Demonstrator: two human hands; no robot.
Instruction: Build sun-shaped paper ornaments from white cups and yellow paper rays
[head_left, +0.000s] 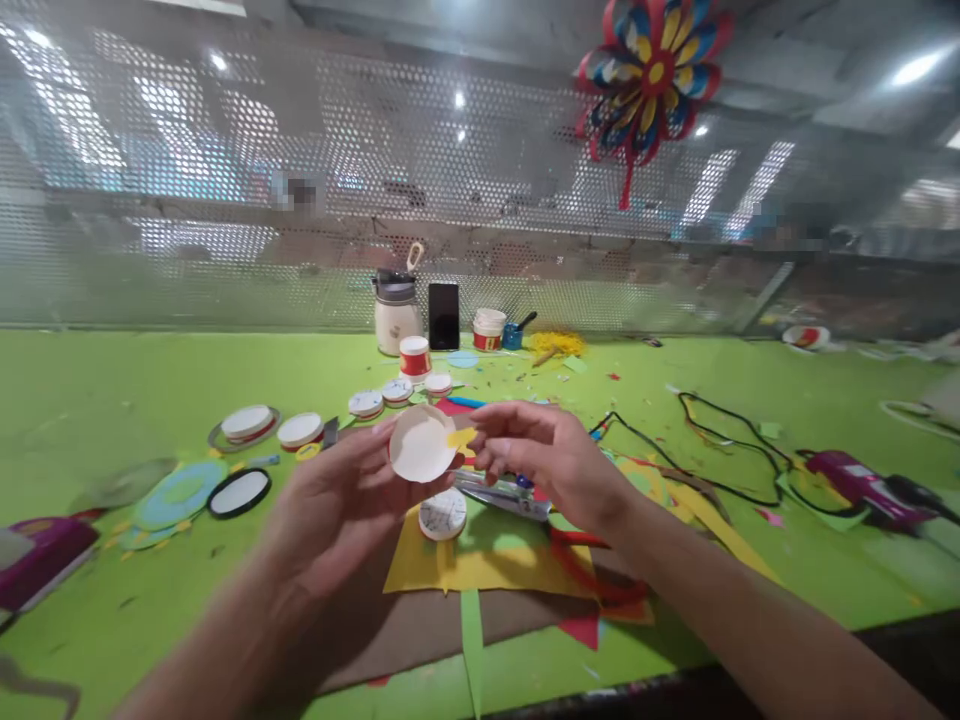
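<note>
Here, the left hand (341,495) holds a round white piece (418,446) up above the green worktop (127,390). The right hand (555,460) pinches a small yellow bit (460,438) at its edge. Below, a white lid (442,515) lies on coloured paper (502,572).

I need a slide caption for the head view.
Left hand holding a round white piece, right hand at the yellow tab by its edge, above a cluttered green table.

White bottle (399,328) with a dark lid (394,288) and a small loop (415,255) on top | black phone (444,316) standing up just beside it | red, blue and yellow flower (656,73) hanging up high | gray wall (337,130) full of little holes behind the green table (112,385) | shiny lights (919,68) above
</note>
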